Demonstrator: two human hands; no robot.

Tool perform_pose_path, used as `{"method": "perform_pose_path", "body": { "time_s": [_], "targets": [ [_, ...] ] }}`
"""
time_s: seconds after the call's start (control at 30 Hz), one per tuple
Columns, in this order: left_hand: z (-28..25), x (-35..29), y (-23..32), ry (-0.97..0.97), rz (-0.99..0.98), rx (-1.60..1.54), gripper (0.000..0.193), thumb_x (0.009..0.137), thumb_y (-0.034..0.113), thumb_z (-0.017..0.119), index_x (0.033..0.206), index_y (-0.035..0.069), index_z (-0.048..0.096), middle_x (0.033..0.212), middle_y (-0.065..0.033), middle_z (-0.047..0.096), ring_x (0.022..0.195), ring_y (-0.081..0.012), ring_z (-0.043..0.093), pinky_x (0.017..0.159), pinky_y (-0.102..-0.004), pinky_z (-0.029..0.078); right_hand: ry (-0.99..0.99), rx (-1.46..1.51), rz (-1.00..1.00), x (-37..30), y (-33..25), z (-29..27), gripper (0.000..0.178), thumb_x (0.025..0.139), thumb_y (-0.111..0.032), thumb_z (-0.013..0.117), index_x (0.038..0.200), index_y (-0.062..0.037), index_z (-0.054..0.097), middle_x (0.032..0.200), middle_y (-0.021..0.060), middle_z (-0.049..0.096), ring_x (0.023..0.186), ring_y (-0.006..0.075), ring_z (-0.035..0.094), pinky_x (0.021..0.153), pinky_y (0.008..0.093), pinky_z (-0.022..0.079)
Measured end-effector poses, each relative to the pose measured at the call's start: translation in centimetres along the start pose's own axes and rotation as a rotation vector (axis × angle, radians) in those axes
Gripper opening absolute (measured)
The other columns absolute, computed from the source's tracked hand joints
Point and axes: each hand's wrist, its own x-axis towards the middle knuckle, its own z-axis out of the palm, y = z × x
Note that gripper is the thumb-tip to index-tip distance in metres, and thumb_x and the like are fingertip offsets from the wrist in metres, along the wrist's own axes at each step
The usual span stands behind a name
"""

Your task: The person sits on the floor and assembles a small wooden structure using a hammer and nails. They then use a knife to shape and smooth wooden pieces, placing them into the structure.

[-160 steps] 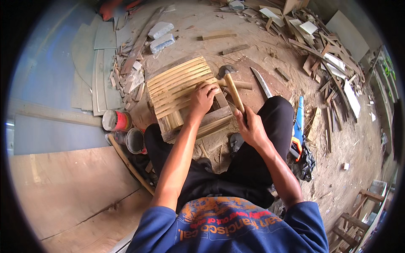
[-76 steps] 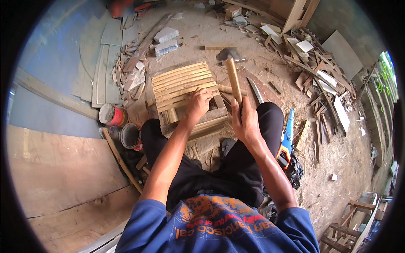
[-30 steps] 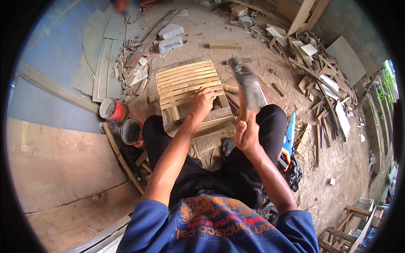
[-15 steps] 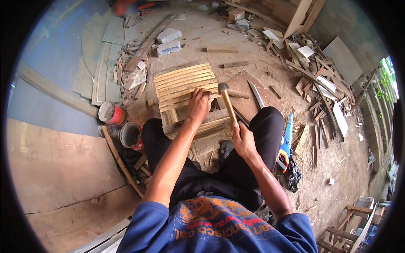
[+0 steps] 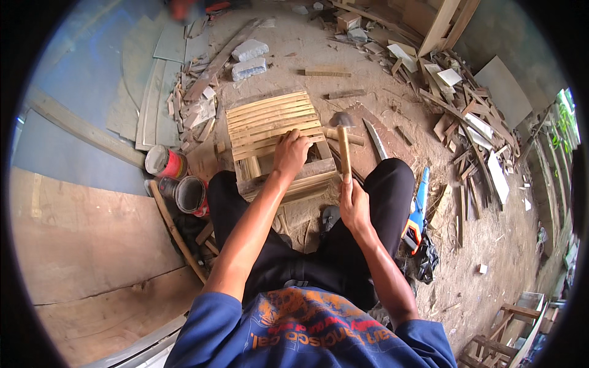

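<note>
A wooden crate (image 5: pixel 250 187) with a row of thin pale slats (image 5: pixel 273 116) across its top stands between my knees. Part of its near side is uncovered, showing the frame. My left hand (image 5: pixel 292 152) rests on the crate, its fingers closed over the nearest wooden slat; the fingertips are partly hidden. In my right hand (image 5: pixel 354 205) is a hammer (image 5: pixel 345 150), gripped low on its wooden handle. Its dark head is raised to the right of the crate, apart from the slats.
A blue handsaw (image 5: pixel 419 199) with an orange handle lies by my right knee. Another saw blade (image 5: pixel 374 140) lies beyond it on a brown board. Two paint cans (image 5: pixel 191 195) stand left of the crate. Scrap wood (image 5: pixel 472 129) is heaped at the right.
The hammer head has swung right and away from the spot beside my left hand. My left hand stays on the slat. The whole view has shifted slightly.
</note>
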Motion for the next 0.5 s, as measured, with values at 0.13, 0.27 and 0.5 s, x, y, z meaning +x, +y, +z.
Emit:
{"method": "perform_pose_path", "body": {
  "time_s": [0.13,0.27,0.5],
  "targets": [
    [0.1,0.8,0.3,0.051,0.003,-0.028,0.011,0.088,0.02,0.068,0.088,0.009,0.07,0.094,-0.0069,0.06,0.098,-0.0284,0.059,0.088,-0.0448,0.043,0.001,0.003,-0.055,-0.3,-0.7,-0.3,0.05,0.108,-0.04,0.035,0.087,0.0016,0.053,0.066,0.0213,0.058,0.062,0.0385,0.061,0.059,0.0461,0.046],
    [0.2,1.0,0.7,0.047,0.008,0.011,0.012,0.089,0.019,0.067,0.09,0.008,0.07,0.096,-0.0081,0.061,0.1,-0.0285,0.058,0.089,-0.0452,0.044,-0.159,-0.112,0.082,2.2,1.3,-0.3,0.055,0.108,-0.043,0.037,0.092,0.0066,0.055,0.07,0.0278,0.058,0.072,0.0464,0.062,0.067,0.0513,0.046],
    [-0.4,0.5,0.7,0.074,-0.007,-0.006,0.011,0.085,0.017,0.07,0.088,0.006,0.071,0.095,-0.0074,0.063,0.096,-0.0288,0.059,0.087,-0.043,0.047,0.027,0.19,-0.455,0.7,-5.1,-2.1,0.045,0.109,-0.038,0.037,0.092,0.0001,0.052,0.06,0.0067,0.049,0.051,0.0169,0.05,0.049,0.0349,0.041]
  ]
}}
